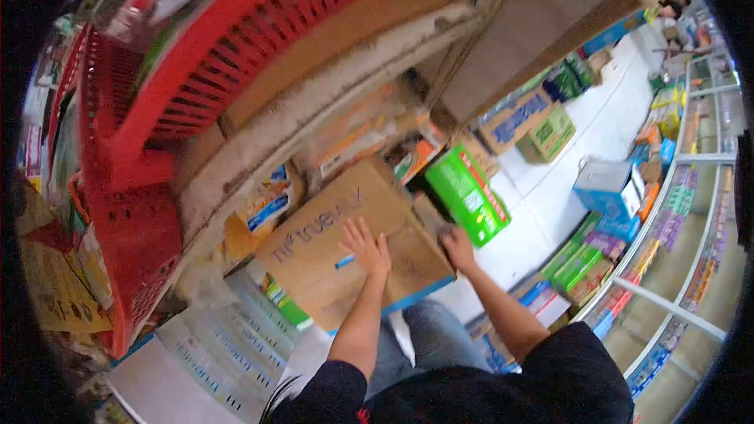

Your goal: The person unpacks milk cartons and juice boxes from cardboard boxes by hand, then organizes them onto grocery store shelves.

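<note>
A large brown cardboard box (314, 224) with dark handwritten lettering sits in front of my legs, beside the lower shelf. My left hand (365, 247) lies flat on its top face, fingers spread. A small blue mark shows beside that palm. At the box's right edge, my right hand (457, 250) has its fingers curled against the side; the fingertips are partly hidden. Close beyond the right hand is a bright green carton (469, 195) with a red strip.
A red plastic basket (149, 259) and a worn shelf edge (330, 102) loom at upper left. White printed cartons (228, 345) are at lower left. A blue box (609, 187) stands on the white tiled floor (538, 204). Glass-fronted shelves (667, 283) line the right.
</note>
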`<state>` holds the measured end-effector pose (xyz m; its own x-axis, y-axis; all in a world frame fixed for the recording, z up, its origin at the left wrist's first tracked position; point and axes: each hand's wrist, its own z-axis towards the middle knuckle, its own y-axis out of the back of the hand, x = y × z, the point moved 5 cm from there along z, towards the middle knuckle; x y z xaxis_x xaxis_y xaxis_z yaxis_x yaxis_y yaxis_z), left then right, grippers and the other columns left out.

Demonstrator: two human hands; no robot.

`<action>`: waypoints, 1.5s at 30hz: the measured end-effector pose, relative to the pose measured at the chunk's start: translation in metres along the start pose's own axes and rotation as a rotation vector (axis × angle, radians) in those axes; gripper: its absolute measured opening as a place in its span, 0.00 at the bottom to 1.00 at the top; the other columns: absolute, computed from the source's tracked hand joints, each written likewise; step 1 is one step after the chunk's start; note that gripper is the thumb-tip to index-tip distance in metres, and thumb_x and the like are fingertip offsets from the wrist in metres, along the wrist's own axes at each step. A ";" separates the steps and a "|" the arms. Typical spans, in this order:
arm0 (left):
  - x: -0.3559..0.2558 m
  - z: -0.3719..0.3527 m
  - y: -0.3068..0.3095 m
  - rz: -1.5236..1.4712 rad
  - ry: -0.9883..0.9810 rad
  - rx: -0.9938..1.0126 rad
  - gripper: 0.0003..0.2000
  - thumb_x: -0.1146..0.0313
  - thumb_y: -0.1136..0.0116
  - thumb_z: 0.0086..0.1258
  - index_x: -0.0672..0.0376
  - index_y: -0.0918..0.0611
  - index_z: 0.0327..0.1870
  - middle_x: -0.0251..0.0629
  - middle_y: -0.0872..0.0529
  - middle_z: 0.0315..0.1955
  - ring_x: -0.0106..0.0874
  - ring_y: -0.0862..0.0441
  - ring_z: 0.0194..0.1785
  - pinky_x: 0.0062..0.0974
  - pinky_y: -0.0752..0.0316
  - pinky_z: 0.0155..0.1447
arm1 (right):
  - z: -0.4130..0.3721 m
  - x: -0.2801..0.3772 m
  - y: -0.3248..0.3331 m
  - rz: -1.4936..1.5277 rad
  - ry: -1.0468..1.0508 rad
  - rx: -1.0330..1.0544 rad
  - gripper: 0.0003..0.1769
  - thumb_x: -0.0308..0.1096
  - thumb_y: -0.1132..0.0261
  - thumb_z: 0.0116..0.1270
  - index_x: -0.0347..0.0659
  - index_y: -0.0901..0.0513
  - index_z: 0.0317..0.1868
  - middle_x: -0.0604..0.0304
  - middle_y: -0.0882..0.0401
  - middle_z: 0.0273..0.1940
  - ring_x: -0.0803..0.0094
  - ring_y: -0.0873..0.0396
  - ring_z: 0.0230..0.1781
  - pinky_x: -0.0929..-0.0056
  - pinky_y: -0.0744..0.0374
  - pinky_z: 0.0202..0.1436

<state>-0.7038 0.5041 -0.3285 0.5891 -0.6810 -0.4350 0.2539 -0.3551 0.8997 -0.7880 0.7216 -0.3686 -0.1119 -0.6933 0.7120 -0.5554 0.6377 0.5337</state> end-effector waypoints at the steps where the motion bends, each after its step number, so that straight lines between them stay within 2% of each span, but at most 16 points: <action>1: 0.000 0.000 0.001 0.008 0.015 0.019 0.31 0.54 0.56 0.63 0.55 0.46 0.66 0.45 0.55 0.67 0.45 0.61 0.69 0.55 0.72 0.65 | -0.023 0.036 0.023 0.061 -0.094 -0.040 0.21 0.46 0.47 0.58 0.38 0.26 0.45 0.40 0.26 0.40 0.48 0.27 0.42 0.58 0.30 0.47; 3: -0.001 0.002 0.003 -0.009 0.028 0.011 0.31 0.54 0.56 0.63 0.54 0.46 0.66 0.45 0.55 0.67 0.45 0.60 0.69 0.54 0.72 0.65 | -0.010 0.017 0.010 0.025 -0.062 0.015 0.20 0.44 0.46 0.57 0.39 0.25 0.46 0.41 0.25 0.40 0.50 0.27 0.42 0.60 0.30 0.47; 5: 0.001 0.001 0.002 0.026 0.005 -0.012 0.31 0.53 0.56 0.63 0.52 0.47 0.67 0.42 0.54 0.67 0.43 0.61 0.70 0.54 0.73 0.65 | 0.011 0.072 0.012 0.014 -0.011 -0.029 0.20 0.41 0.44 0.57 0.36 0.24 0.45 0.44 0.24 0.42 0.56 0.25 0.42 0.65 0.29 0.47; 11: 0.008 0.005 0.002 -0.090 0.081 0.125 0.32 0.50 0.56 0.63 0.49 0.47 0.67 0.39 0.56 0.68 0.39 0.62 0.70 0.52 0.75 0.66 | 0.101 0.224 -0.007 0.208 0.411 -0.087 0.18 0.41 0.40 0.55 0.36 0.24 0.42 0.45 0.26 0.40 0.50 0.28 0.42 0.62 0.30 0.46; 17: 0.018 0.010 0.015 -0.263 0.044 0.304 0.33 0.53 0.50 0.61 0.45 0.47 0.67 0.37 0.57 0.68 0.37 0.64 0.71 0.49 0.76 0.66 | 0.042 0.190 0.003 -0.099 0.576 -0.311 0.22 0.43 0.37 0.53 0.38 0.24 0.45 0.49 0.26 0.41 0.56 0.26 0.39 0.65 0.28 0.43; 20: 0.037 0.013 0.039 -0.285 -0.162 0.444 0.31 0.55 0.49 0.61 0.45 0.44 0.66 0.36 0.57 0.68 0.38 0.61 0.70 0.46 0.71 0.68 | -0.011 0.133 0.018 -0.017 0.371 -0.234 0.22 0.42 0.34 0.50 0.41 0.24 0.45 0.50 0.25 0.39 0.55 0.26 0.40 0.64 0.27 0.43; 22: 0.085 0.014 0.040 -0.290 -0.263 0.355 0.29 0.57 0.49 0.61 0.49 0.40 0.64 0.42 0.47 0.66 0.40 0.48 0.67 0.40 0.55 0.68 | -0.052 0.116 0.028 -0.102 0.309 -0.280 0.23 0.41 0.33 0.48 0.43 0.23 0.45 0.50 0.25 0.38 0.55 0.25 0.39 0.64 0.27 0.43; 24: 0.106 -0.002 0.093 -0.505 0.077 0.426 0.26 0.58 0.50 0.61 0.54 0.35 0.61 0.48 0.34 0.58 0.42 0.36 0.61 0.33 0.43 0.63 | -0.078 0.094 0.032 -0.159 0.257 -0.313 0.22 0.42 0.32 0.47 0.45 0.22 0.44 0.50 0.25 0.39 0.55 0.25 0.39 0.64 0.26 0.43; 26: 0.142 -0.027 0.123 -0.281 0.051 0.317 0.26 0.58 0.50 0.61 0.60 0.34 0.59 0.51 0.25 0.50 0.42 0.30 0.56 0.31 0.37 0.59 | -0.104 0.087 0.044 -0.207 0.207 -0.315 0.20 0.38 0.33 0.47 0.44 0.21 0.43 0.50 0.23 0.37 0.57 0.23 0.36 0.64 0.25 0.40; 28: 0.191 -0.064 0.121 -0.369 0.123 0.464 0.26 0.59 0.49 0.60 0.64 0.33 0.57 0.52 0.26 0.50 0.44 0.30 0.55 0.34 0.41 0.61 | -0.139 0.092 0.051 -0.225 0.182 -0.313 0.18 0.35 0.35 0.49 0.44 0.21 0.44 0.50 0.21 0.34 0.58 0.21 0.33 0.65 0.23 0.38; 30: 0.192 -0.102 0.157 -0.176 -0.119 0.322 0.27 0.65 0.44 0.55 0.63 0.33 0.58 0.51 0.32 0.56 0.44 0.36 0.60 0.39 0.48 0.65 | -0.164 0.094 0.062 0.020 -0.043 -0.242 0.17 0.33 0.35 0.49 0.43 0.20 0.42 0.55 0.21 0.25 0.66 0.22 0.22 0.70 0.23 0.29; 35: 0.181 -0.168 0.192 0.032 -0.372 0.144 0.32 0.67 0.42 0.51 0.61 0.37 0.60 0.54 0.42 0.61 0.47 0.46 0.65 0.41 0.50 0.66 | -0.229 0.116 0.073 0.504 0.061 -0.282 0.13 0.31 0.33 0.52 0.39 0.20 0.39 0.64 0.24 0.22 0.81 0.28 0.20 0.80 0.29 0.24; 37: 0.187 -0.181 0.180 -0.021 -0.374 0.291 0.32 0.67 0.43 0.53 0.61 0.38 0.61 0.56 0.46 0.62 0.50 0.50 0.66 0.40 0.51 0.66 | -0.269 0.131 0.071 0.678 0.063 -0.327 0.14 0.32 0.34 0.54 0.39 0.21 0.41 0.65 0.24 0.25 0.82 0.29 0.21 0.82 0.29 0.25; 42: 0.157 -0.205 0.167 -0.329 -0.262 0.530 0.30 0.65 0.44 0.57 0.61 0.37 0.61 0.53 0.31 0.54 0.41 0.32 0.57 0.35 0.38 0.59 | -0.332 0.135 0.060 0.720 0.166 -0.365 0.19 0.35 0.34 0.54 0.39 0.24 0.47 0.64 0.23 0.28 0.81 0.28 0.26 0.81 0.28 0.29; 44: 0.126 -0.219 0.161 -0.867 -0.003 0.815 0.27 0.62 0.46 0.61 0.61 0.37 0.61 0.45 0.25 0.48 0.30 0.25 0.48 0.27 0.33 0.54 | -0.356 0.152 0.057 0.813 0.153 -0.331 0.19 0.37 0.35 0.56 0.40 0.24 0.47 0.63 0.23 0.28 0.81 0.27 0.27 0.81 0.28 0.29; 45: 0.100 -0.224 0.175 -0.911 -0.011 0.871 0.26 0.60 0.47 0.62 0.60 0.36 0.60 0.42 0.25 0.48 0.27 0.25 0.46 0.23 0.33 0.53 | -0.358 0.149 0.052 0.740 0.124 -0.307 0.18 0.36 0.35 0.56 0.39 0.24 0.46 0.61 0.22 0.31 0.80 0.25 0.30 0.80 0.26 0.30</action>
<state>-0.4284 0.5175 -0.2069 0.4590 0.0287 -0.8880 -0.0280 -0.9985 -0.0468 -0.5380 0.7719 -0.0716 -0.2601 -0.0247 0.9653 -0.1203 0.9927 -0.0071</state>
